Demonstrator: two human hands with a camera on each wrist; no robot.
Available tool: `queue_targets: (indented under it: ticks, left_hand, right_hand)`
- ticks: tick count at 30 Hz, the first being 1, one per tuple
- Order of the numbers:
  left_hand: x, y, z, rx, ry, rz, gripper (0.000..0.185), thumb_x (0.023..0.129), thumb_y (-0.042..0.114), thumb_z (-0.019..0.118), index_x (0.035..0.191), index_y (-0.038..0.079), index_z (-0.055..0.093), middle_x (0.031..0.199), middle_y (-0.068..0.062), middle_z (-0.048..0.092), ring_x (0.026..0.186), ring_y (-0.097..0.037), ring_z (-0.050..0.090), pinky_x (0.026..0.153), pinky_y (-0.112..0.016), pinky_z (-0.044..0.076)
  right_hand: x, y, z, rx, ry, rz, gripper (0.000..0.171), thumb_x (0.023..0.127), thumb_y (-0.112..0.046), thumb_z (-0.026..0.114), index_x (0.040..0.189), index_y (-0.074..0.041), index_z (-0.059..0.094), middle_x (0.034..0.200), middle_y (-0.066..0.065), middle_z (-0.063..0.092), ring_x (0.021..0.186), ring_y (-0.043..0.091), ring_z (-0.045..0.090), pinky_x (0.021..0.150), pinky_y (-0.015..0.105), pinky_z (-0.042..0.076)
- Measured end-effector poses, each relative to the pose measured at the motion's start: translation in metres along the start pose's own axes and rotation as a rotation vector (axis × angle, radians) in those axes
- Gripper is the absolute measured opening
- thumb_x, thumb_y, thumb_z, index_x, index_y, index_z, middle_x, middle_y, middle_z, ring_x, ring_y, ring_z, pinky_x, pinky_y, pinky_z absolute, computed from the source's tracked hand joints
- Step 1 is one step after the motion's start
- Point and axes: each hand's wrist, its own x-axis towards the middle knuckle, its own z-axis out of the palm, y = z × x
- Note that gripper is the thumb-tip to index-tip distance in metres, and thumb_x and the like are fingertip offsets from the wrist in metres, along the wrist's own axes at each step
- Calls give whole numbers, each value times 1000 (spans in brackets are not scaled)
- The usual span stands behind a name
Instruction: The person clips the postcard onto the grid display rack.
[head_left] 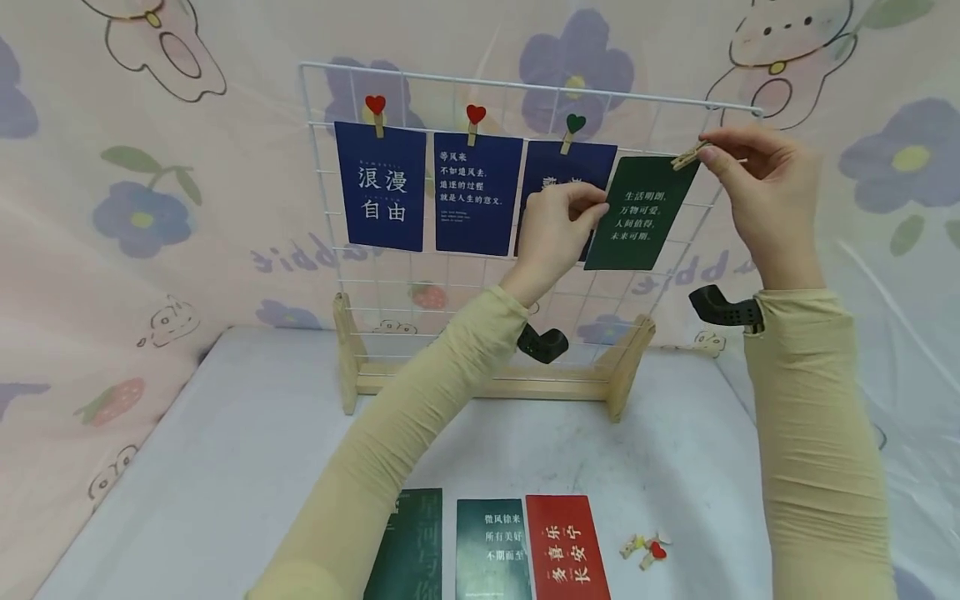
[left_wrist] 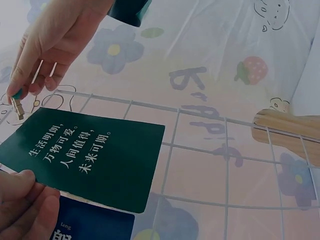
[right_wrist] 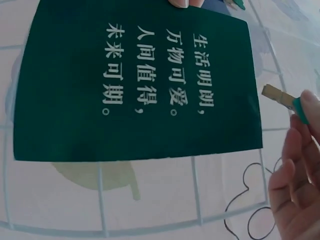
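Note:
A dark green card (head_left: 637,214) (left_wrist: 92,155) (right_wrist: 137,80) with white characters is held tilted against the white wire grid (head_left: 525,87). My left hand (head_left: 558,225) pinches its left edge with thumb and fingers (left_wrist: 22,192). My right hand (head_left: 761,187) pinches a small wooden clothespin (head_left: 688,155) (left_wrist: 18,107) (right_wrist: 279,96) with a green head at the card's top right corner. Whether the clip bites the card is unclear. Three blue cards (head_left: 380,196) hang on the grid under heart clips.
The grid stands in a wooden base (head_left: 487,383) on a white table (head_left: 225,467). Near the front edge lie two green cards (head_left: 491,546) and a red card (head_left: 564,547). Loose heart clothespins (head_left: 647,550) lie to their right. Patterned fabric surrounds the table.

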Motion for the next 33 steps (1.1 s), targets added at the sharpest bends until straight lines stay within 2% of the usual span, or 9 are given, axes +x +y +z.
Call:
queue_targets:
  ticks: [6, 11, 18, 22, 27, 33]
  left_hand:
    - [1, 1, 4, 17, 11, -9, 18, 92, 16, 65, 107, 8, 72, 90, 3, 70, 74, -4, 60, 67, -12, 46]
    - [-1, 2, 6, 18, 12, -23, 18, 92, 17, 65, 107, 8, 72, 90, 3, 69, 73, -4, 60, 66, -12, 46]
    - [0, 3, 8, 20, 39, 5, 18, 93, 16, 64, 106, 7, 71, 87, 3, 69, 73, -4, 60, 66, -12, 46]
    - [-1, 4, 7, 21, 52, 0, 18, 93, 16, 64, 106, 7, 72, 88, 3, 69, 74, -4, 60, 66, -12, 46]
    - [0, 6, 7, 27, 63, 5, 18, 93, 16, 64, 107, 7, 72, 91, 2, 70, 75, -5, 60, 66, -12, 45]
    - [1, 6, 9, 64, 59, 7, 18, 93, 17, 64, 107, 8, 72, 92, 3, 70, 76, -4, 59, 66, -12, 44]
  right_hand:
    - [6, 1, -1, -200, 7, -50, 18, 82, -5, 74, 98, 3, 73, 97, 11, 70, 78, 12, 62, 73, 19, 47]
    - [8, 2, 0, -206, -8, -43, 18, 82, -5, 75, 98, 3, 73, 94, 10, 70, 78, 13, 63, 73, 19, 47]
    - [14, 1, -1, -196, 6, -62, 18, 81, -5, 75, 96, 4, 73, 94, 9, 71, 76, 13, 63, 72, 19, 46]
    - [16, -1, -1, -210, 6, -69, 17, 81, -6, 75, 96, 3, 74, 94, 10, 71, 75, 12, 62, 71, 19, 46]
    - [16, -3, 0, -254, 9, -55, 18, 82, -9, 76, 97, 0, 74, 94, 7, 71, 74, 11, 61, 71, 20, 45]
    - [17, -4, 0, -248, -2, -35, 18, 82, -9, 75, 97, 0, 74, 92, 5, 71, 73, 10, 60, 70, 20, 43]
